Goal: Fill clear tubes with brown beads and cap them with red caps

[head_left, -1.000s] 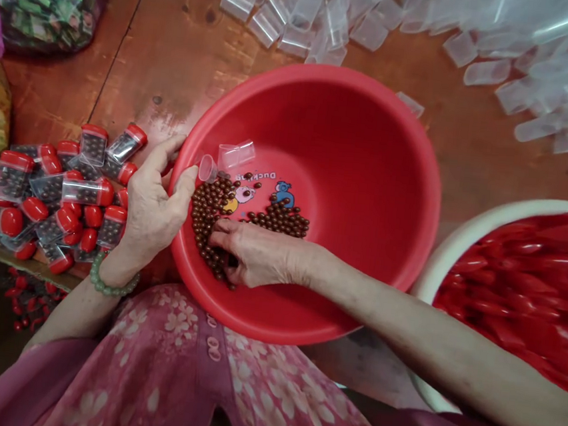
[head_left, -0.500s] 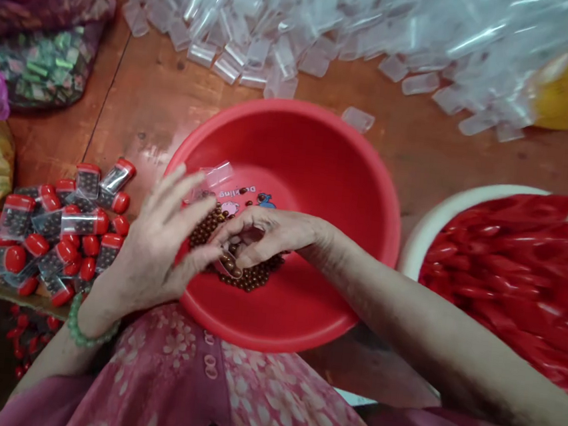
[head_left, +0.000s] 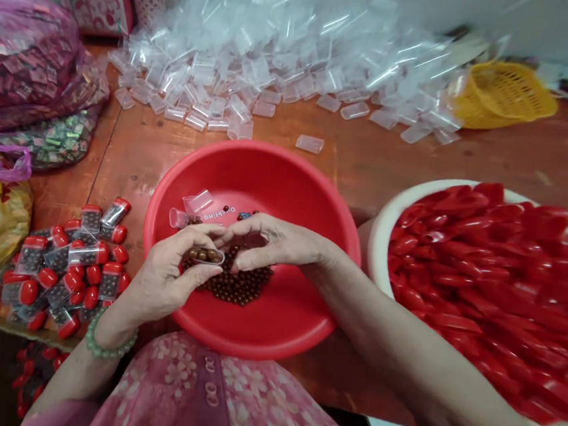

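My left hand (head_left: pixel 172 272) is closed around a small clear plastic case (head_left: pixel 217 258) holding a few brown beads (head_left: pixel 200 254), its mouth towards my right hand. Curved over the basin, my right hand (head_left: pixel 281 246) has its thumb apart from its fingers, and its fingertips are close to the case's mouth and my left fingers. No object shows between them. Below both hands, a heap of brown beads (head_left: pixel 239 289) lies on the bottom of the red basin (head_left: pixel 298 325). Two clear cases (head_left: pixel 198 201) lie inside at the basin's left.
Filled cases with red caps (head_left: pixel 65 265) are piled at left, near bags of small packets (head_left: pixel 27 61). Loose clear cases (head_left: pixel 257 70) spread along the back beside a yellow basket (head_left: pixel 506 94). A white tub (head_left: pixel 379 249) of red plastic pieces (head_left: pixel 479 272) stands at right.
The case with beads has passed from my right hand into my left, whose spread fingers have closed on it. My right hand has let go. The camera view has tilted up.
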Available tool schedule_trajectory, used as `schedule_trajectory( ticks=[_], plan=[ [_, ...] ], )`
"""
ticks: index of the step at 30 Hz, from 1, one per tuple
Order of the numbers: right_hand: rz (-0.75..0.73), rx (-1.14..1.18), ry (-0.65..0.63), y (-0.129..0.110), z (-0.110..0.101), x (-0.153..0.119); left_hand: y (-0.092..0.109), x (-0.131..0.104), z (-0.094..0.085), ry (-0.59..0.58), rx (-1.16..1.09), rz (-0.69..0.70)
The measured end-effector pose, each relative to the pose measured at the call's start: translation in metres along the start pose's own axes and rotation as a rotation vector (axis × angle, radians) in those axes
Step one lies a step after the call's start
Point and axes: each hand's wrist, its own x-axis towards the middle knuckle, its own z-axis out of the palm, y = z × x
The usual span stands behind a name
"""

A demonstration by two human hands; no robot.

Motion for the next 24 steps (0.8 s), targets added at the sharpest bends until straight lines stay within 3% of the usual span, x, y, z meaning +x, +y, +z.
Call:
schedule_trajectory(
  ticks=[4, 16, 19, 21, 24],
  plan=[
    [0.031, -0.292, 0.159, -0.011, 0.000, -0.012, 0.001, 0.002, -0.002, -0.003, 0.039, 0.006],
    [-0.144, -0.278, 0.208, -0.018, 0.003, -0.014, -0.004, 0.005, 0.005, 0.025, -0.230, -0.110],
    [-0.191, -0.291, 0.276, -0.020, 0.005, -0.016, -0.002, 0.009, 0.006, 0.056, -0.290, -0.105],
    [-0.219, -0.365, 0.450, -0.021, 0.011, -0.025, -0.001, 0.012, 0.006, 0.055, -0.302, -0.131],
    [-0.244, -0.570, 0.945, -0.021, 0.024, -0.056, -0.001, 0.014, 0.005, 0.080, -0.331, -0.164]
  ],
)
